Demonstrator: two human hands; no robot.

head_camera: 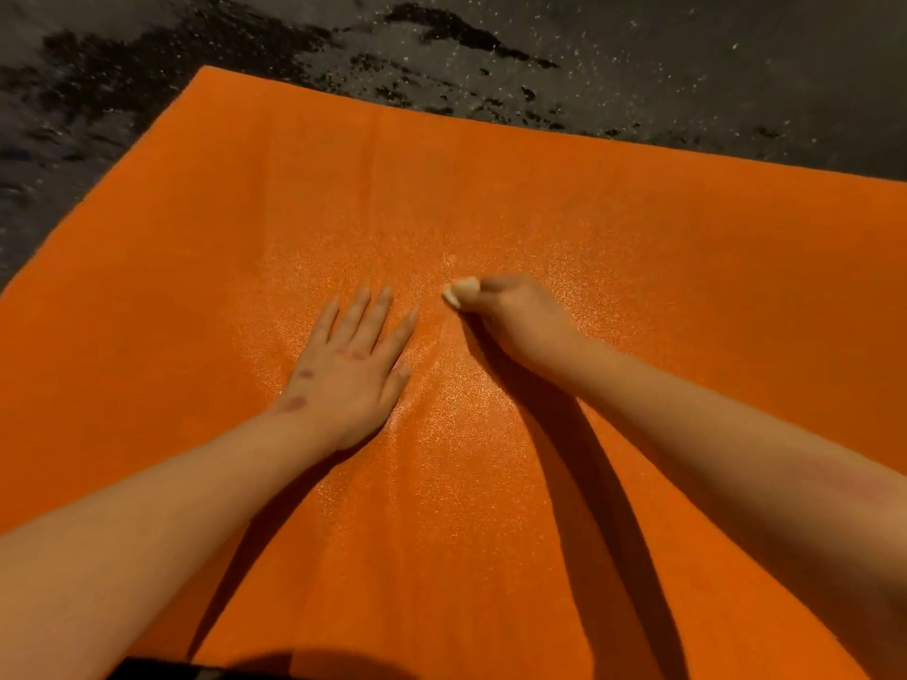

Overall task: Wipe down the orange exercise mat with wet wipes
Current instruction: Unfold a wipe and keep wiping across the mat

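The orange exercise mat (491,188) lies flat and fills most of the view, running off the near and right borders. Its left edge, far-left corner and far edge show, and bare orange stretches wide on both sides of the hands. Near the middle, the left hand (348,370) lies palm down on the mat, fingers straight and slightly spread. Just right of it, close but apart, the right hand (518,319) is curled round a small bunched white wet wipe (460,292), pressing it onto the mat. The mat's pebbled surface glistens around the hands. Beyond the far edge lies a dark speckled floor (736,66) with black patches.
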